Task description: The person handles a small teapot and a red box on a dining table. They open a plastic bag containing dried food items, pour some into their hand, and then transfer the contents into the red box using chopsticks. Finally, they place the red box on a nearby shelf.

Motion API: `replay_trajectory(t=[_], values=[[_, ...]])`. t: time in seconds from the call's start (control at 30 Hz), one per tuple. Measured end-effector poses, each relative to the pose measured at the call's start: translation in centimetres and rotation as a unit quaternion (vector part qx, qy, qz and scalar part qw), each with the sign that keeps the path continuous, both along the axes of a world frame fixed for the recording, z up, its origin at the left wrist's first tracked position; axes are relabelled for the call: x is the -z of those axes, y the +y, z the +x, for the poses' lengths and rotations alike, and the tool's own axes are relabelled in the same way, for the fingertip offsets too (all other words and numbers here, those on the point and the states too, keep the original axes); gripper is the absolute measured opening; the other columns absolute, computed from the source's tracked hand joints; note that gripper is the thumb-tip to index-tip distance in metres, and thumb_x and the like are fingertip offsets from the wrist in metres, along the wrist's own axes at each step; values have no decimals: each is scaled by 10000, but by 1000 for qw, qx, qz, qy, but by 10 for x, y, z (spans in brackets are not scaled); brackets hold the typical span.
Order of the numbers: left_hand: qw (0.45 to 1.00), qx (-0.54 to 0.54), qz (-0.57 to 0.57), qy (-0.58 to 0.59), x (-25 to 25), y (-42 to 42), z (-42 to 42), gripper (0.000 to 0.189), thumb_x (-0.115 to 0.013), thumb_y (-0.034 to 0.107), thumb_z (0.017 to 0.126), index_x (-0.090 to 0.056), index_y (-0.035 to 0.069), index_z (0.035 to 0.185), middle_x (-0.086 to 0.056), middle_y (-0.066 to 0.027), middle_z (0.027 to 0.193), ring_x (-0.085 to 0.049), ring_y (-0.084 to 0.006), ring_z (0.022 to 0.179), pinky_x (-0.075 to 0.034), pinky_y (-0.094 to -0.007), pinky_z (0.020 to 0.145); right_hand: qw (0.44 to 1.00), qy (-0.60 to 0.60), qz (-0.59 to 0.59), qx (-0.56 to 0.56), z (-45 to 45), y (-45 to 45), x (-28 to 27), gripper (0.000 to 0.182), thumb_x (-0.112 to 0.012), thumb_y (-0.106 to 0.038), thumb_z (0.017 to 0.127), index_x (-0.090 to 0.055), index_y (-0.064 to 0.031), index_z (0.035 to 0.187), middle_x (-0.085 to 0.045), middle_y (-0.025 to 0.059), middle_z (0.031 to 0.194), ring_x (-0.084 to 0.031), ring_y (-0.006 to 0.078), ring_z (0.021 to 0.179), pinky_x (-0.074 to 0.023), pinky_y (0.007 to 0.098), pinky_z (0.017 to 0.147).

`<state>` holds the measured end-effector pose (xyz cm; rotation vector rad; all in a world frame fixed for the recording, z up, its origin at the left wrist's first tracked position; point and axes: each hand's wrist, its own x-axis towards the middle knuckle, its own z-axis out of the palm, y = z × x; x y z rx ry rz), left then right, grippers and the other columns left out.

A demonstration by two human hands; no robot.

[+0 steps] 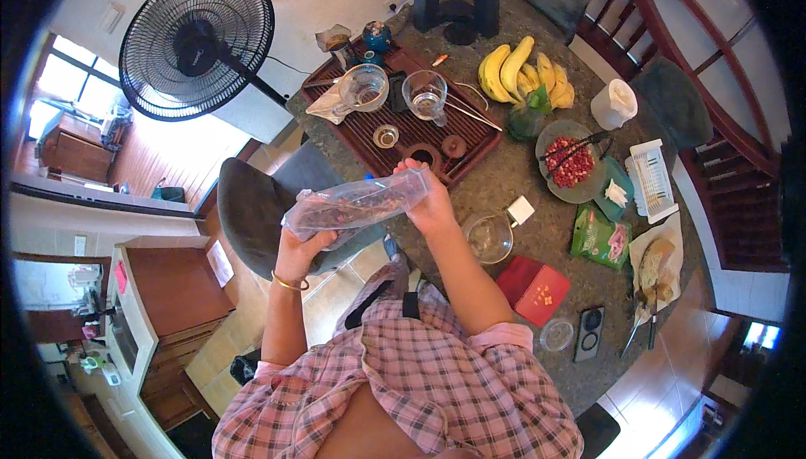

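Observation:
A clear plastic bag (352, 202) with dark reddish-brown dried pieces, possibly tea leaves, is stretched between my hands. My left hand (302, 248), with a gold bangle at the wrist, grips its fuller lower end from beneath. At the other end, my right hand (431, 198) holds the bag's edge, fingers partly hidden behind the plastic. Just beyond those fingers, on a slatted dark wooden tea tray (352, 138), sits a brown teapot (423, 152) with its top uncovered. Its round lid (454, 145) lies beside it. A small metal strainer (386, 137) rests nearby on the slats.
Two glass pitchers (363, 88) stand farther back on the tray. A glass bowl (488, 239), a red box (534, 289) and a phone (589, 333) lie right of my forearm. Bananas (517, 72), a plate of red pieces (570, 163) and knives (652, 327) are beyond.

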<state>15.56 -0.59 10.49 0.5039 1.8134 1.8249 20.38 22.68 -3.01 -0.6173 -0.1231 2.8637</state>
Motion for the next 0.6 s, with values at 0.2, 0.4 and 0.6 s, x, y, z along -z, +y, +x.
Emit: replay_trajectory(t=[0.2,0.4,0.6], values=[[1000,-5,-4,5,6,-7,-1,547,-742,-35,781,-557,30,1292,-600,-70,1300,-596,-184,1136,-486,-330,978,999,-36,-5,8,-2,-1,-3,365,-593,-349,988,-608,-44,1188,-655,105,1172,-631,261,1047,-519,424,935],[999,17,-6,30,-3,-4,-6,542,-748,-16,787,-554,17,1292,-570,-83,1353,-578,-189,1170,-473,-338,999,1000,-24,-6,-4,-2,-1,5,363,-586,-356,991,-606,-52,1189,-645,98,1182,-623,261,1051,-527,437,907],[999,-19,-40,-14,-1,-5,-2,532,-762,-2,785,-566,27,1278,-541,-101,1405,-571,-183,1183,-470,-338,1001,999,-32,1,-20,0,-4,-12,372,-576,-379,993,-605,-66,1192,-655,86,1152,-630,270,1043,-524,460,894]])
